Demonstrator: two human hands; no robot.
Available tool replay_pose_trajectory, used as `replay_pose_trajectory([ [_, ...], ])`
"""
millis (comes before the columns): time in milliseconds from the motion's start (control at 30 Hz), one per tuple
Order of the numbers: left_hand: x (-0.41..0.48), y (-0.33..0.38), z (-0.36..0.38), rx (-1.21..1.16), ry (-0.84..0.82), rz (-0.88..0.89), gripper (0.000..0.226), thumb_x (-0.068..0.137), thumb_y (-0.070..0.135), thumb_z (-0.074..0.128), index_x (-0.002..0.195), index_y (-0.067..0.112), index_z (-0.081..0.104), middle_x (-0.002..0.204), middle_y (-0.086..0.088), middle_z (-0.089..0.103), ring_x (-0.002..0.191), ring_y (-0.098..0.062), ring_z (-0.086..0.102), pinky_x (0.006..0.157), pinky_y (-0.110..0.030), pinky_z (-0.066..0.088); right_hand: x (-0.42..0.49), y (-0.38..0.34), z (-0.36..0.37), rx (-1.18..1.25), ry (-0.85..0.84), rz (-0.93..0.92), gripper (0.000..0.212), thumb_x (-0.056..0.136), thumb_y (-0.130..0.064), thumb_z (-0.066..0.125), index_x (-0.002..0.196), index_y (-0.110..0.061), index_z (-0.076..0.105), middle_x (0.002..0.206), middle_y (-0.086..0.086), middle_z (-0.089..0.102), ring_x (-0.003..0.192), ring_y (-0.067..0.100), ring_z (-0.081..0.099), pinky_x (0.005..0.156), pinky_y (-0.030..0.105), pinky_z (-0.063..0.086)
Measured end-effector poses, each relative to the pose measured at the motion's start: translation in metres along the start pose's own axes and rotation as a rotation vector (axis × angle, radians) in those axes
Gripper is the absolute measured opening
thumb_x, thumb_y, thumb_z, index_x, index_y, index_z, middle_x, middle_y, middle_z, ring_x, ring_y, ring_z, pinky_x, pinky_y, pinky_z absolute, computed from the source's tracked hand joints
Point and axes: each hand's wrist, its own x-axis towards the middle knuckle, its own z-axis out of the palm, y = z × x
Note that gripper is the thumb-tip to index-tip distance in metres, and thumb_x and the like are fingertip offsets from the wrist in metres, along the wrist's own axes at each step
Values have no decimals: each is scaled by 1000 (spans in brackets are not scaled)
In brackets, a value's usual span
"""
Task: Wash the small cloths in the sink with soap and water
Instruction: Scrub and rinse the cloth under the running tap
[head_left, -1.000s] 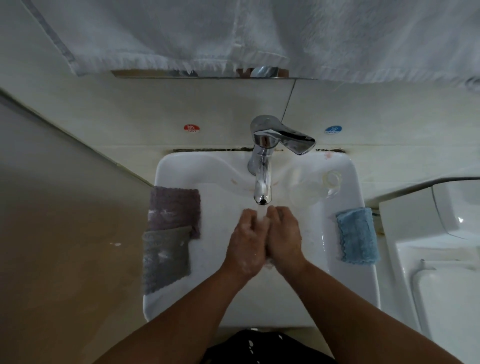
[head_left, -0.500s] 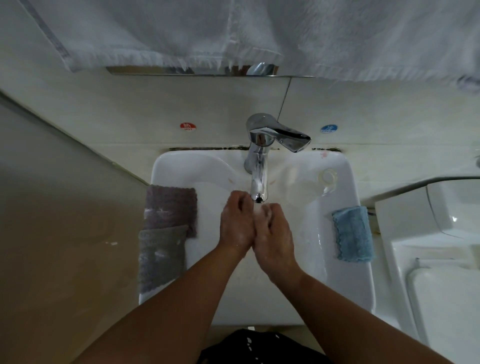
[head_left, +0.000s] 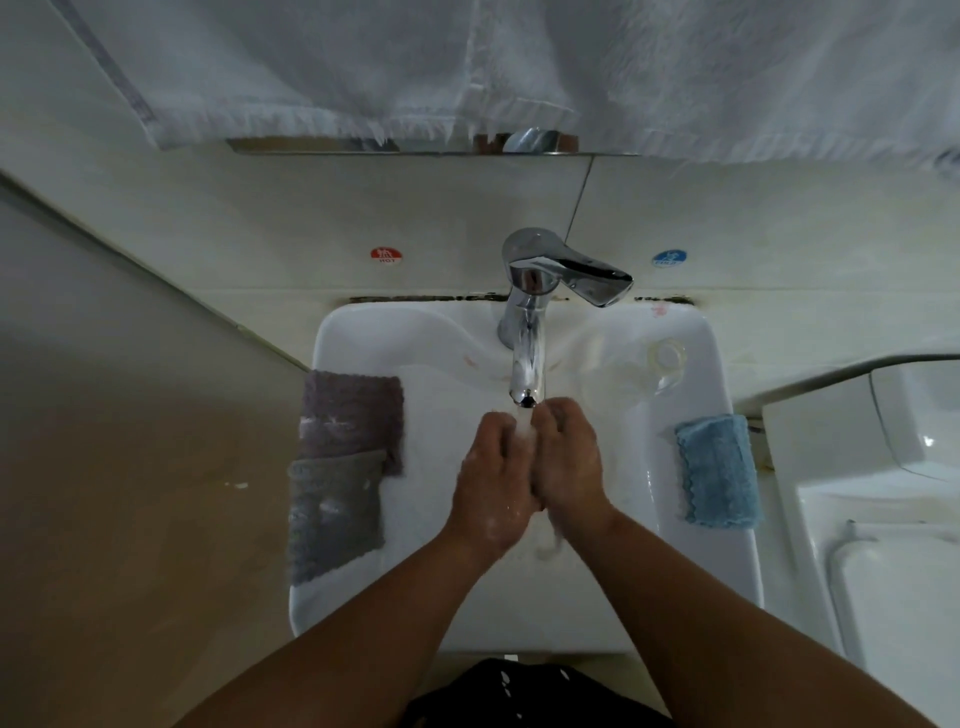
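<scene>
Curling fingers (head_left: 498, 423) of left hand (head_left: 493, 478) and right hand (head_left: 569, 462) together under water running from the faucet (head_left: 527, 358), inside the white sink (head_left: 727, 545); not showing whether gripping anything. Draping over the left rim, long axes running near-to-far: grey cloth (head_left: 335, 514) overlapping purple cloth (head_left: 353, 415). Lying likewise on the right rim: blue cloth (head_left: 719, 473). Hanging beyond, over the tiled wall (head_left: 260, 234): white towel (head_left: 467, 67).

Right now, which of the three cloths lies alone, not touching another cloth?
The blue cloth, on the right rim of the sink. The purple cloth and grey cloth lie on the left rim, edges meeting.
</scene>
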Motion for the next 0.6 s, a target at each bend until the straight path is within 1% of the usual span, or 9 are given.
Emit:
replay_pose_trajectory([
  [33,2,-2,-1,16,-14,5,17,104,40,43,91,30,46,84,3,60,77,-15,61,69,-38,53,0,3,1,40,25,58,13,102,-32,50,94,-25,56,84,-6,64,78,15,64,73,36,55],
  [67,6,-4,-2,29,16,-17,16,103,39,44,91,29,48,83,4,60,77,-15,59,70,-36,50,-5,2,2,10,34,53,14,102,-33,50,94,-24,57,82,-5,64,77,14,63,74,32,54],
  [133,18,-9,-6,-67,90,-122,13,102,32,47,92,26,51,82,5,61,77,-18,59,73,-36,48,-23,-3,5,-101,-25,-44,16,103,-34,51,92,-23,52,76,-7,60,72,6,58,67,13,43],
  [167,21,-11,-8,-139,103,-158,11,102,30,48,93,24,52,83,4,62,79,-19,60,76,-37,49,-31,-5,8,-111,-60,-83,18,103,-36,53,90,-25,48,75,-8,58,69,3,57,65,10,41],
  [267,11,-12,-7,-100,29,-79,20,102,45,44,97,27,51,86,1,65,78,-19,65,73,-41,54,-24,-7,3,-84,-75,-163,23,100,-34,58,82,-26,45,69,-6,56,59,2,53,58,17,44],
  [333,6,-11,-9,-21,-35,-22,20,104,45,40,96,30,49,80,3,62,66,-15,62,66,-41,55,-8,-6,-4,-127,-46,-179,21,101,-24,54,82,-29,47,66,-8,54,55,-1,52,51,13,39],
  [400,11,-15,-13,41,-25,29,15,104,41,42,94,31,49,78,5,59,63,-18,61,64,-45,57,3,-4,-13,-129,-40,-133,12,102,-21,52,91,-26,55,71,-10,59,59,-7,56,53,9,41],
  [467,20,-22,-23,100,43,62,13,103,38,46,93,31,50,79,7,61,68,-22,63,66,-46,57,9,1,-21,-147,-16,-136,9,102,-26,53,97,-25,60,79,-12,63,69,-9,59,58,4,42],
  [600,30,-44,-45,200,116,120,9,104,25,50,95,24,53,78,11,60,66,-10,60,63,-34,54,14,14,-32,-252,34,-96,15,103,-34,52,99,-26,64,85,-15,63,77,-4,57,61,3,38],
])
